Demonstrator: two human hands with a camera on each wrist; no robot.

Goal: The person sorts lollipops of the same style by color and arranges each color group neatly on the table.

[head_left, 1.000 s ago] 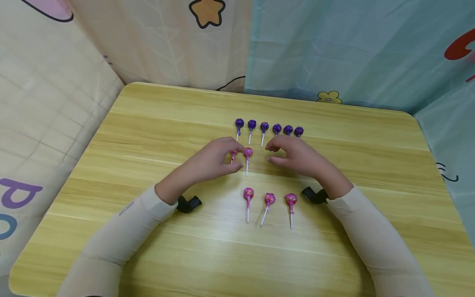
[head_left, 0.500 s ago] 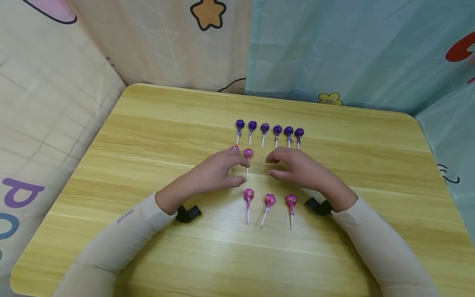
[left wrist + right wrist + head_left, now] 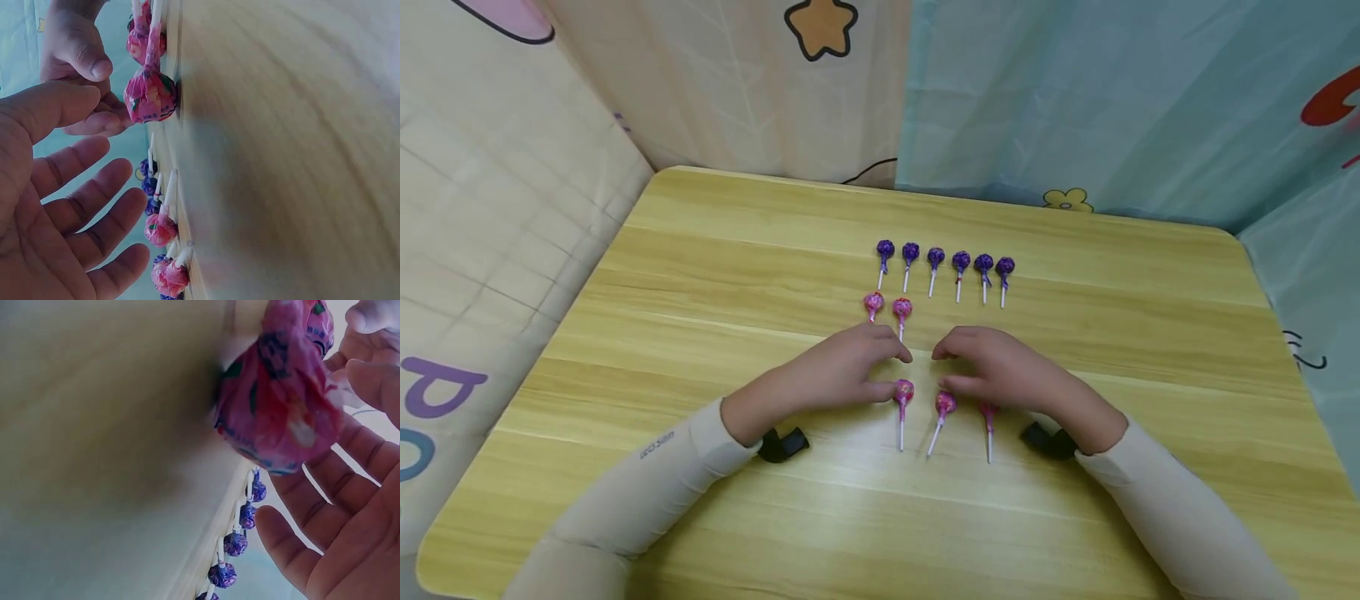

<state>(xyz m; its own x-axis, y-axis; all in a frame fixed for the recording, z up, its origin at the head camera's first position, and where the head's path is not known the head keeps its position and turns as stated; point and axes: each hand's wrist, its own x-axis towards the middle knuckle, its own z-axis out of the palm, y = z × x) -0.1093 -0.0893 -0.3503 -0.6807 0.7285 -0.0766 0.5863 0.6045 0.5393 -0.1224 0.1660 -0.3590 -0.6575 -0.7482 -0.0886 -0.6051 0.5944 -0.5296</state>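
My left hand (image 3: 853, 367), fingers loosely bent and holding nothing, hovers with its thumb tip beside the head of the front left pink lollipop (image 3: 904, 392). Facing it, my right hand (image 3: 1000, 367) also holds nothing. Its thumb is just above the middle pink lollipop (image 3: 945, 404), and it partly covers the head of the right pink lollipop (image 3: 990, 429). Whether either thumb touches a candy cannot be told. Behind the left hand lie two more pink lollipops, one left (image 3: 873, 302) and one right (image 3: 902, 310), their sticks partly hidden. In the left wrist view, a pink lollipop (image 3: 151, 97) appears near the thumb.
A row of several purple lollipops (image 3: 961, 262) lies farther back, sticks toward me. Everything rests on a wood-grain table (image 3: 737, 225) with rounded corners. Printed curtains (image 3: 1037, 100) hang behind the table. Black straps (image 3: 784, 444) show beneath both wrists.
Both hands have drawn back toward me, from beside the second row to the front pink lollipops. The purple sticks on the right are uncovered now. No lollipop has visibly moved.
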